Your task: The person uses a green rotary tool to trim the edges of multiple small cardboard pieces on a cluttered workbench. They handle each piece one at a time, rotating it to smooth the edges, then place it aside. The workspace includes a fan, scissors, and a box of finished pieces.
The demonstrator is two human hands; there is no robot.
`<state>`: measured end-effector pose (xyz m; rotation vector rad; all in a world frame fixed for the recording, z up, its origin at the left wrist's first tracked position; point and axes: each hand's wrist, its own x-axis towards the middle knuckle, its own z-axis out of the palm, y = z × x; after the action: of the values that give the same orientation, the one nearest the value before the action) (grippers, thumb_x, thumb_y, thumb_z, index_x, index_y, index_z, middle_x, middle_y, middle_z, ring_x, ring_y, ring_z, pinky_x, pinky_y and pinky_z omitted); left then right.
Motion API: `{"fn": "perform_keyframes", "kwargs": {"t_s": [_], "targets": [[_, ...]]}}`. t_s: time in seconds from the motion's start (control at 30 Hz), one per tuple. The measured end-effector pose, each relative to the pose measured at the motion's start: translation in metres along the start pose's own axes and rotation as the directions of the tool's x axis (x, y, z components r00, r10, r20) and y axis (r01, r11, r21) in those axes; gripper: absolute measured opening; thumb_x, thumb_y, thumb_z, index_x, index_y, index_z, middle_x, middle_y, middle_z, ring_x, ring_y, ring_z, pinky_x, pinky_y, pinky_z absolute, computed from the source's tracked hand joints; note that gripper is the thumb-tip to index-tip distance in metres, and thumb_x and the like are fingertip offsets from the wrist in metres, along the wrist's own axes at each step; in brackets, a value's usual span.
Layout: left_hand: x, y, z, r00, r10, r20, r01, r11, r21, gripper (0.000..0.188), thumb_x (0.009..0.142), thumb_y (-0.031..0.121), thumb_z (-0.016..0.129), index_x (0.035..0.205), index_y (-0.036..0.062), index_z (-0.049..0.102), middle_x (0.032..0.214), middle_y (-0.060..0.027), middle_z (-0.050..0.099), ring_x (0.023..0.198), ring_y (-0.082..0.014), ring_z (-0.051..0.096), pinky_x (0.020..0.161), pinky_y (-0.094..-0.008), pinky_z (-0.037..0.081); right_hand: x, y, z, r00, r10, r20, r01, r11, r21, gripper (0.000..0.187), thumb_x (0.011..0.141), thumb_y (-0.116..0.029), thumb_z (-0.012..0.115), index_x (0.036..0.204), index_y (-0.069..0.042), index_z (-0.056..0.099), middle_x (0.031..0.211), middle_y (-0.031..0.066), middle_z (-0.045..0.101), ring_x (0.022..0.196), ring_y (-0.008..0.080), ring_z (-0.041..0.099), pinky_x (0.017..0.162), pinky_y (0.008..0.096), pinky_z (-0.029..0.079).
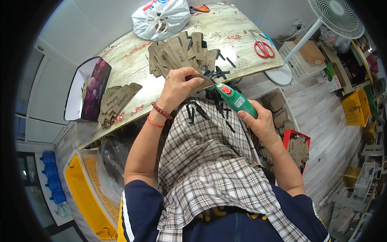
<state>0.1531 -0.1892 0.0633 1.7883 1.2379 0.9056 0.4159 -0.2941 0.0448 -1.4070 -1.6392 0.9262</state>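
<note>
My left hand [180,86] pinches a khaki fabric piece [204,82] with a dark edge, just off the table's front edge. Wrapped round a green electric hand tool [236,99] with a red switch, my right hand [261,123] points its narrow tip at the piece's right end. Whether the tip touches it I cannot tell. Beyond my left hand lies a heap of similar khaki pieces [176,50]. Short black strips [217,74] lie beside that heap, and more black strips [196,111] rest on the checked apron [201,141] over my lap.
Further khaki pieces [121,99] lie by an open flower-print box [96,86] on the table's left. A white plastic bag [160,20] sits at the back, red-handled scissors [264,49] at the right. A standing fan [336,16], a red box [308,142] and a yellow basket [82,189] surround the table.
</note>
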Motion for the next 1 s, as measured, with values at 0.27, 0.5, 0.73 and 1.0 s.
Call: {"fn": "perform_keyframes", "kwargs": {"t_s": [0.27,0.5,0.73,1.0], "targets": [[-0.002,-0.006,-0.014,0.997,-0.072,0.027,0.071,0.997,0.033,0.014,0.082,0.012,0.071,0.085,-0.0012,0.069,0.07,0.0024,0.061,0.064,-0.0038,0.05,0.057,-0.0211,0.041,0.008,-0.004,0.005,0.997,-0.055,0.051,0.059,0.996,-0.07,0.044,0.084,-0.04,0.071,0.105,-0.002,0.063,0.075,0.0094,0.066,0.067,0.0162,0.065,0.063,0.03,0.05],[-0.005,-0.021,-0.021,0.995,-0.086,0.044,0.086,0.996,-0.009,0.014,0.082,0.012,0.071,0.083,-0.0016,0.068,0.07,0.0033,0.061,0.066,-0.0036,0.051,0.059,-0.0205,0.041,0.013,-0.009,0.012,0.995,-0.047,0.092,0.054,0.995,-0.079,0.043,0.085,-0.039,0.071,0.106,-0.002,0.063,0.076,0.0094,0.066,0.069,0.0155,0.065,0.063,0.0298,0.05],[-0.012,-0.029,-0.029,0.983,-0.134,0.123,0.154,0.973,-0.17,0.014,0.081,0.011,0.071,0.083,-0.0025,0.068,0.072,0.0026,0.061,0.067,-0.0048,0.051,0.061,-0.0212,0.042,0.027,-0.015,0.034,0.992,0.015,0.129,-0.018,1.0,0.022,0.042,0.084,-0.036,0.072,0.106,-0.002,0.063,0.076,0.0067,0.065,0.067,0.0114,0.06,0.062,0.0282,0.048],[-0.023,-0.118,-0.173,0.929,-0.34,-0.147,0.353,0.933,0.071,0.015,0.083,0.013,0.065,0.079,-0.0003,0.066,0.068,-0.0002,0.06,0.063,-0.0072,0.053,0.058,-0.0241,0.043,0.03,-0.004,0.032,0.993,0.11,0.031,-0.114,0.978,0.175,0.035,0.086,-0.03,0.071,0.103,0.001,0.064,0.062,-0.0019,0.054,0.053,0.0044,0.048,0.049,0.0233,0.039]]}}
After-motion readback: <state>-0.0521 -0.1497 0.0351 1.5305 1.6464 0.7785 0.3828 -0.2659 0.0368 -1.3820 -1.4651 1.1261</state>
